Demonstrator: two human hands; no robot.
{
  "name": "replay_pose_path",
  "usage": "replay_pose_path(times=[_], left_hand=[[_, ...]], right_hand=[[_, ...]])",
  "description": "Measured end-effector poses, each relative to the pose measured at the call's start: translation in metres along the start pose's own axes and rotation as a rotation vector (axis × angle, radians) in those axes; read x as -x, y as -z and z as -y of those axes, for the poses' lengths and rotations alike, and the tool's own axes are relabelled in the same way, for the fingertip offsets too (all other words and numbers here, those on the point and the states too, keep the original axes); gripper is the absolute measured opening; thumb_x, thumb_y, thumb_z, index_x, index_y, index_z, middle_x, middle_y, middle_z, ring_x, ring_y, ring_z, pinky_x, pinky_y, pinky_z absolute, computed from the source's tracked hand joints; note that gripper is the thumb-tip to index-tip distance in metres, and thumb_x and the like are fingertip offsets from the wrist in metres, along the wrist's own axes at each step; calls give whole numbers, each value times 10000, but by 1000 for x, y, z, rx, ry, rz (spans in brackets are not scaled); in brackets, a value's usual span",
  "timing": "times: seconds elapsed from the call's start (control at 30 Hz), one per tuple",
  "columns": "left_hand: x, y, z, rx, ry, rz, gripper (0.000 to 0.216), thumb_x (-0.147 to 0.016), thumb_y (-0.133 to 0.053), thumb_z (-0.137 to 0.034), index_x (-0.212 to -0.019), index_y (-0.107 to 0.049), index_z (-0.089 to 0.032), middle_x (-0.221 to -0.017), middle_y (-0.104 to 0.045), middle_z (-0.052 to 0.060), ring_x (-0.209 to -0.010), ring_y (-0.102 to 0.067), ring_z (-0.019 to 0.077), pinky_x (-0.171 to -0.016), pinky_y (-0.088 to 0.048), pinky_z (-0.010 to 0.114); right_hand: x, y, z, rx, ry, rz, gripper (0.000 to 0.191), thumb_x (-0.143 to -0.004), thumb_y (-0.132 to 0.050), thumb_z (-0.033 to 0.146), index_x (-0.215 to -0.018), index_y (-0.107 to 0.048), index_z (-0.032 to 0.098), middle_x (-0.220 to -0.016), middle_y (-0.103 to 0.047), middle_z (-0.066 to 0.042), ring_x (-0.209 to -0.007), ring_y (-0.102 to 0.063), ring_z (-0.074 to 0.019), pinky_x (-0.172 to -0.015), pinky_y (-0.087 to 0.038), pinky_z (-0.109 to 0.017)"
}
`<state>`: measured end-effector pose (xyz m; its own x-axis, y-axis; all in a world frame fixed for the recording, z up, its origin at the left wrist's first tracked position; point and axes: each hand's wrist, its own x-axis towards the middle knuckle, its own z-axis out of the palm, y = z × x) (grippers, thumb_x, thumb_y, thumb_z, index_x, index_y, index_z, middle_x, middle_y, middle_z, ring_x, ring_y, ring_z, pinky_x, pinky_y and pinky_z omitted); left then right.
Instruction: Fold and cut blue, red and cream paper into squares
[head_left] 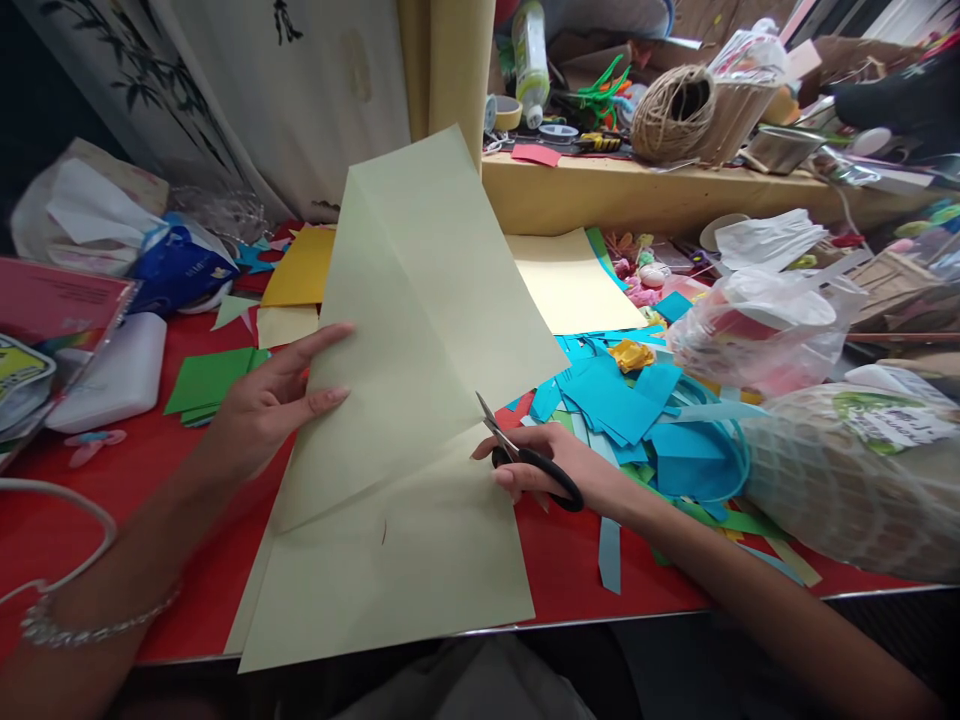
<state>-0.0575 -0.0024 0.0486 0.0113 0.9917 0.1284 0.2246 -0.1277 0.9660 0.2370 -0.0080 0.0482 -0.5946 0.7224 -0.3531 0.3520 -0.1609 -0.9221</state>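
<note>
A large pale cream sheet of paper (420,300) stands tilted in front of me, with a crease down it. My left hand (281,395) grips its left edge, thumb and forefinger on the near face and the other fingers out of sight. In my right hand (555,465) is a pair of scissors (536,468) with black handles, its blades slightly apart and pointing up-left at the sheet's lower right edge. Another pale sheet (390,600) lies beneath, reaching over the table's front edge, with a short dark red mark on it.
Blue paper scraps (622,400) are heaped on the red table (559,560) at right, beside a net-wrapped bundle (847,480). Green paper squares (214,380) and a white case (112,375) lie at left. Behind, a cluttered shelf holds a twine roll (671,115).
</note>
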Motion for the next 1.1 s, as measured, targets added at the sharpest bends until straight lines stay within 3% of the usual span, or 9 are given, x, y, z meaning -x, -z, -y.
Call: replay_pose_path(times=[0.17,0.47,1.1], left_hand=[[-1,0,1,38,-3,-3,552,-719,-704,-245,-1238,-538,-332,-1311,-532,-36,-1055,-590,200,-771,-576,258],[-1,-3,-1,120,-16,37,520,-726,-699,-192,-1209,-563,-332,-1238,-586,-49,-919,-639,127,-735,-570,192],[1,-4,-2,83,-42,23,510,-716,-704,-210,-1192,-577,-338,-1243,-581,-44,-1047,-593,151,-793,-543,182]], right_hand=[[1,0,1,0,3,-3,448,-708,-675,472,-1014,-636,147,-629,-554,14,-509,-461,-77,-491,-364,-215],[1,-1,1,19,-14,-8,436,-734,-659,456,-1037,-629,144,-644,-557,13,-529,-477,-72,-485,-366,-196],[2,-2,3,30,-18,-9,428,-742,-650,468,-1022,-628,145,-631,-543,19,-554,-502,-79,-493,-373,-186]])
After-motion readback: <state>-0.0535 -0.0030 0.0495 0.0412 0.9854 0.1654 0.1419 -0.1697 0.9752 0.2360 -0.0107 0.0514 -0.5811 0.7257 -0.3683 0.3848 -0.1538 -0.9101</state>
